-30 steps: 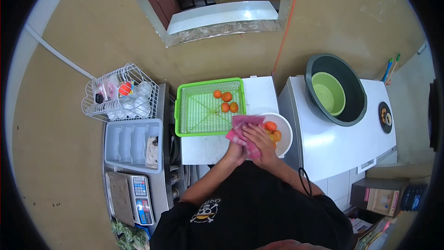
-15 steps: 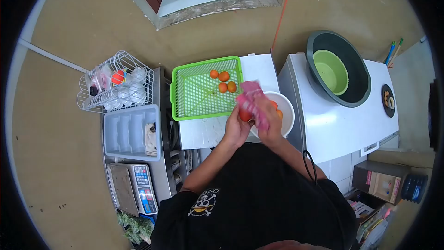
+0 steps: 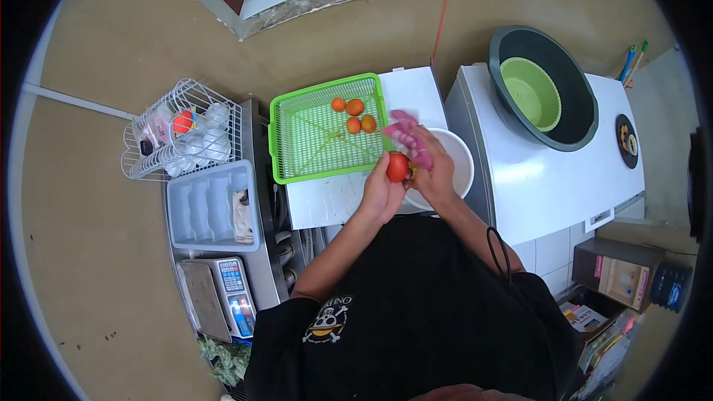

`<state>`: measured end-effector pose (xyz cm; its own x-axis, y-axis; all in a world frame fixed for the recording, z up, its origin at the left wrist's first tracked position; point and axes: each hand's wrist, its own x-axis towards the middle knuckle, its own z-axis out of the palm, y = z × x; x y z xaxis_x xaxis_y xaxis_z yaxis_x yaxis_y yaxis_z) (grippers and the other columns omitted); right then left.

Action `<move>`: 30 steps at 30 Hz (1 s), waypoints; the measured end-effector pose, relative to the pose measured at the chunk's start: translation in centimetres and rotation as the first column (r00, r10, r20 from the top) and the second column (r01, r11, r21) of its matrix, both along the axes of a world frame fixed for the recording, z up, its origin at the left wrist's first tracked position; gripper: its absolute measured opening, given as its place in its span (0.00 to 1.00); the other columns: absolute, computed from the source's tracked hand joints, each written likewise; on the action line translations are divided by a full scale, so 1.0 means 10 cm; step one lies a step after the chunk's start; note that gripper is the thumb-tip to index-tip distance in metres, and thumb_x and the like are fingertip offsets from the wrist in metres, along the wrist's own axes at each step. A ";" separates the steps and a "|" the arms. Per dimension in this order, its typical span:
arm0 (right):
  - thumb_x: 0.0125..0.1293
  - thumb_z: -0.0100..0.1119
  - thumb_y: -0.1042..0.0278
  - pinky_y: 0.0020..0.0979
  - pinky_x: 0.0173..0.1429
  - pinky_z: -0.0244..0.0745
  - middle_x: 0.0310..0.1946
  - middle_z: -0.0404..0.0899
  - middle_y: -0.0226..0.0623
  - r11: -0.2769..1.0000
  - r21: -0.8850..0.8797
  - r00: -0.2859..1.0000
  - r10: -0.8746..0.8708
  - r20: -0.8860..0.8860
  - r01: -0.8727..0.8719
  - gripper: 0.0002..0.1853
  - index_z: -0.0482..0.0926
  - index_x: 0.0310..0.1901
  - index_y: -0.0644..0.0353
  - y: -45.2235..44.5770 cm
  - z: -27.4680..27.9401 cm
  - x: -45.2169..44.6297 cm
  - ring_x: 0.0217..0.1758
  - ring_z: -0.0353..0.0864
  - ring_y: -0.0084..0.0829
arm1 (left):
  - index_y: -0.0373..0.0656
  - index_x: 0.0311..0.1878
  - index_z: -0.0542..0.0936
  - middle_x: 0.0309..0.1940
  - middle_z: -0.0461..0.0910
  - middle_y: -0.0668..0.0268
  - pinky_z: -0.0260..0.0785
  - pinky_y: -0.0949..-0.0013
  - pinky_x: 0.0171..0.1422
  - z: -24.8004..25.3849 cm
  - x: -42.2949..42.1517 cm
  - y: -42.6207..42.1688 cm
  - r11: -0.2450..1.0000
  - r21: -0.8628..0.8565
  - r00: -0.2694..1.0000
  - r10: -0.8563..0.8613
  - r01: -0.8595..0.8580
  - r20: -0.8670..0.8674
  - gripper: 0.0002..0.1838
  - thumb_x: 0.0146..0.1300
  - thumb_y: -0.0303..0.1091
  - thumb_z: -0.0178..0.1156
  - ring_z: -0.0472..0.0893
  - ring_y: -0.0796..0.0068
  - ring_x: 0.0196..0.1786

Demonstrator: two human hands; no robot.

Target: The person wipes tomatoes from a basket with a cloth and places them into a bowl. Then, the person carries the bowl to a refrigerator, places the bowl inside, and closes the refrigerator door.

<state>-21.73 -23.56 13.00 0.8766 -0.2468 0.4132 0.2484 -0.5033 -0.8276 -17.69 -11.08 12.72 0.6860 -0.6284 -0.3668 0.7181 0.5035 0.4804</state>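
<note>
A red tomato point(image 3: 398, 167) is held in my left hand point(image 3: 381, 194), its thumb along the fruit's left side. My right hand point(image 3: 437, 172) grips a pink cloth point(image 3: 408, 136) just right of the tomato, over the white bowl point(image 3: 465, 163). What lies in the bowl is mostly hidden by my right hand. Left of my hands is a green basket point(image 3: 278, 141) with several orange-red tomatoes point(image 3: 355, 108) in its right part.
On the right counter point(image 3: 535, 200), a dark basin point(image 3: 587, 122) holds a green bowl point(image 3: 531, 96), beside a black plate point(image 3: 626, 141). At left are a wire rack point(image 3: 186, 126), a grey tray point(image 3: 212, 204) and a scale point(image 3: 215, 293).
The cloth has come off the tomato, which now shows fully in my left hand. My right hand has drawn to the right with the cloth. The view has tilted downward.
</note>
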 end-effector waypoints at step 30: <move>0.63 0.45 0.73 0.37 0.69 0.58 0.59 0.70 0.45 0.884 0.436 0.983 0.182 0.016 -0.171 0.21 0.71 0.59 0.62 0.07 0.05 -0.22 0.66 0.66 0.46 | 0.44 0.55 0.70 0.46 0.75 0.67 0.63 0.72 0.42 -0.10 -0.08 -0.06 0.969 0.207 0.985 0.111 -0.138 0.133 0.21 0.73 0.49 0.39 0.73 0.77 0.42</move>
<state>-23.95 -22.90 13.55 0.9306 -0.2370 0.2788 0.2767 -0.0430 -0.9600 -18.53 -11.65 11.70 0.8008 -0.4505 -0.3946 0.5871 0.4607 0.6656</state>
